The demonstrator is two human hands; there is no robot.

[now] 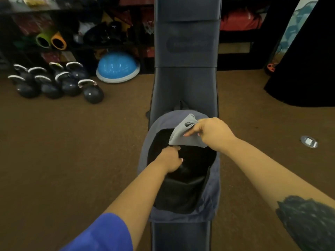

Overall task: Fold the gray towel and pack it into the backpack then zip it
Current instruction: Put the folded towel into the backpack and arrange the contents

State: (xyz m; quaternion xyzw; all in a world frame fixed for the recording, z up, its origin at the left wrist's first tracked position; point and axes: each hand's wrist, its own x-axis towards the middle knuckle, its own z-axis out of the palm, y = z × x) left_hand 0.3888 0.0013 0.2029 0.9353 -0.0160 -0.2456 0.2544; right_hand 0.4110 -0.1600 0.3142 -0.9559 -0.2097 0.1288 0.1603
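Note:
A blue-gray backpack lies open on a dark padded bench, its black inside showing. My right hand pinches a small folded gray towel and holds it over the far edge of the opening. My left hand sits at the left side of the opening, fingers closed on the black lining or the bag's edge; which one I cannot tell. The towel's lower edge hangs just above my left hand.
Several black kettlebells stand on the brown floor at the left, beside a blue balance dome. Shelves with gear line the back wall. A black drape hangs at the right, and a small silver disc lies on the floor.

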